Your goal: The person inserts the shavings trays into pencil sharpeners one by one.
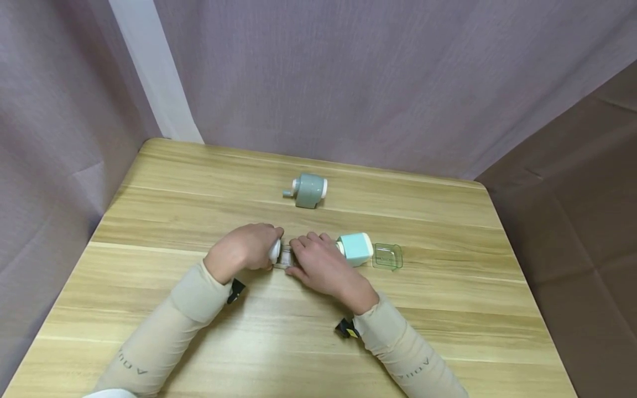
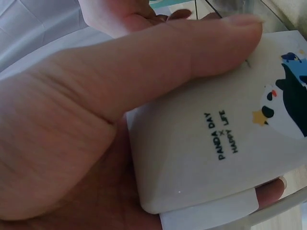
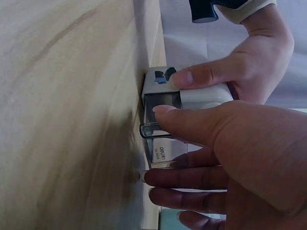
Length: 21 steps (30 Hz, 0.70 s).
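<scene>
Tabletop (image 1: pixel 259 337), white casing (image 2: pixel 192 158), PANDA lettering (image 2: pixel 215 136) in left-wrist view only

Container (image 1: pixel 285 257) right of sharpener (image 2: pixel 192 163), perhaps partway in

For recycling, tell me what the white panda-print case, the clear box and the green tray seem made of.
White case: probably hard plastic, satin; smooth, rounded corners. Clear box: likely plastic, glossy; see-through with bright edges, so glass possible. Green tray: apparently glossy tinted plastic; tabletop shows through.
</scene>
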Available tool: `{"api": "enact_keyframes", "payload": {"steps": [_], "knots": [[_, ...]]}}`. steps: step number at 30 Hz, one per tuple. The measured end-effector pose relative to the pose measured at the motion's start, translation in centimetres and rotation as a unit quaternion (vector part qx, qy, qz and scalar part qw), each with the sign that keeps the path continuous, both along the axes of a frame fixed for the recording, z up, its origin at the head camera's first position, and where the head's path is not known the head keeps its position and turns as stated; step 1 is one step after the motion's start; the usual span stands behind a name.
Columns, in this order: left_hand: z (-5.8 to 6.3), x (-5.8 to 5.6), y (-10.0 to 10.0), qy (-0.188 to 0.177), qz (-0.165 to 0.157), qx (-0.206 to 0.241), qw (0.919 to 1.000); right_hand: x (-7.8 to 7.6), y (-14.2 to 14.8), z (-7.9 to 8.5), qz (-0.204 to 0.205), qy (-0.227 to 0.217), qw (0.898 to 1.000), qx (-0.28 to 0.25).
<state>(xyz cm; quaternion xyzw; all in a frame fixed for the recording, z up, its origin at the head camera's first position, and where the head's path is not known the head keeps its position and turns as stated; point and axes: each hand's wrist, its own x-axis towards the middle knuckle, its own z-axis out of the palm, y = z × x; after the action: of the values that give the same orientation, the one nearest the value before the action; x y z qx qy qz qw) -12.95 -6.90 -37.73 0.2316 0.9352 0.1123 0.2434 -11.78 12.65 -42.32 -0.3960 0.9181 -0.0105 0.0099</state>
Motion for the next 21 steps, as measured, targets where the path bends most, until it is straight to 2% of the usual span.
{"api": "enact_keyframes", "payload": {"steps": [12,15,21], "knots": [[0.0,0.0,0.1,0.010,-0.005,-0.001,0.9999,0.3,-0.4,-0.2,-0.007,-0.018,1.000,-0.024],[-0.1,0.0,0.0,0.011,-0.004,0.000,0.9999,0.5,-0.6,-0.1,-0.020,-0.040,0.998,-0.033],[-0.1,0.1,0.1,0.006,0.004,0.008,0.9999,1.0,-1.1,0.0,-0.075,-0.101,0.990,-0.058]]}}
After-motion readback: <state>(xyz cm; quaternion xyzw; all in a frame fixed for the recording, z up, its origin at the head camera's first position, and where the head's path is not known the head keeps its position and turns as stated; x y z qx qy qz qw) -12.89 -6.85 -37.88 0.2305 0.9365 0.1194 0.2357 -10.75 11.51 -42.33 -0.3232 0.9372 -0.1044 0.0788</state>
